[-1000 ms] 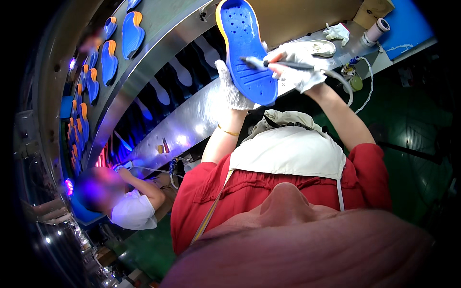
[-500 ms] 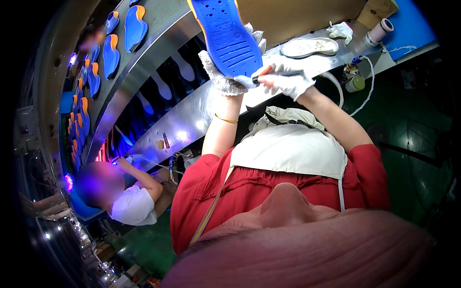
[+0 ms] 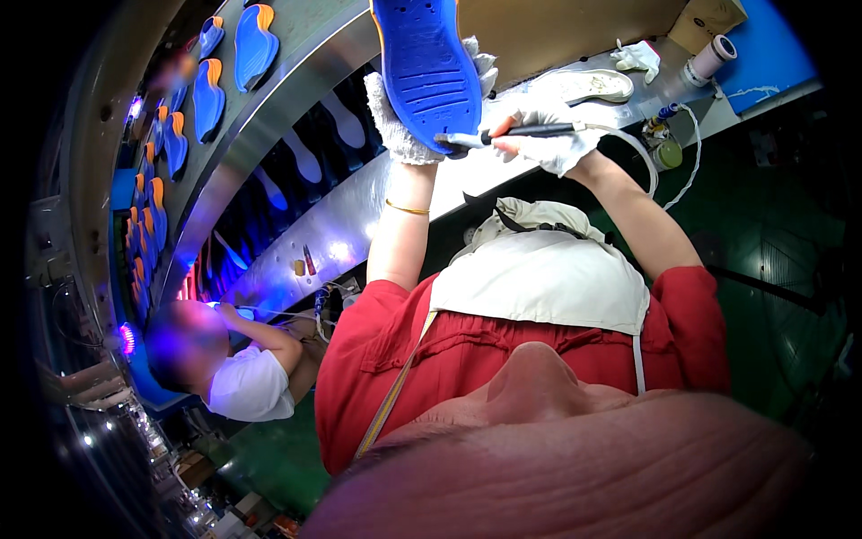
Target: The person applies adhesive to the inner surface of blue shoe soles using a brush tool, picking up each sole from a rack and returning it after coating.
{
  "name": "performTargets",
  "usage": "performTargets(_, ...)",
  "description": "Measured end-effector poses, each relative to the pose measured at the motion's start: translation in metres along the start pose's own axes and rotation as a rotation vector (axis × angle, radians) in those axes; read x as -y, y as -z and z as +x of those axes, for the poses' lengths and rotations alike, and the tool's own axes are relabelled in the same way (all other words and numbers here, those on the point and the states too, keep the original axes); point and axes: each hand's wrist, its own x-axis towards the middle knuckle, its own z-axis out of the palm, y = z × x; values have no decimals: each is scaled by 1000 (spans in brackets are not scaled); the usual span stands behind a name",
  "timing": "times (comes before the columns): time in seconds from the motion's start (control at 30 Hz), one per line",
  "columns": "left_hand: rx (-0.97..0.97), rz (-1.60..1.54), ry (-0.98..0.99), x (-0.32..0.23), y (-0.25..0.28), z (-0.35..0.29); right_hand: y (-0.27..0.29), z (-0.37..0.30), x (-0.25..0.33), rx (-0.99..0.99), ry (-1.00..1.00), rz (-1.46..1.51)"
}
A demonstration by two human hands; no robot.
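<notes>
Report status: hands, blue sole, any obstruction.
Left hand gripping blue sole. Right hand holding brush at sole's lower edge. Nothing visibly in the way.

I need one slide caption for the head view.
Left hand holds a blue sole; right hand holds a brush at its near end.

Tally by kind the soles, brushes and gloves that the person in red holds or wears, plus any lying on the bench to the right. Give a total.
Blue sole, in the left hand: 1
Pale sole, on the bench: 1
Brush, in the right hand: 1
Worn gloves: 2
Loose glove: 1
Total: 6
</notes>
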Motion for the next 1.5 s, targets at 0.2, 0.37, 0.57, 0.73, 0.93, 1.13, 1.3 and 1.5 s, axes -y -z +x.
performTargets(0.2, 143, -320, 50, -9, 4, 2, -1, -11, -3, 56, -187, 166)
performTargets(0.37, -113, 127, 94, -19, 5, 3, 2, 7, 13, 55, 309, -310)
performTargets(0.57, -427, 345, 209, -22, 5, 16, 4, 19, 1, 103, 355, -375)
performTargets(0.73, -369, 502, 430, -23, 7, 20, 19, 31, 11, 307, -36, -259)
performTargets(0.93, -306, 489, 547, -20, -11, 18, 27, 28, 23, 252, -108, -327)
performTargets(1.13, -349, 493, 470, -20, 10, 12, 45, 18, 41, 245, -163, -310)
performTargets(1.3, -178, 105, 219, -2, 7, 0, 13, 4, 29, -49, 37, -132)
performTargets(1.5, -107, 22, 96, 10, 9, -5, -14, -5, 9, -28, -36, -59)
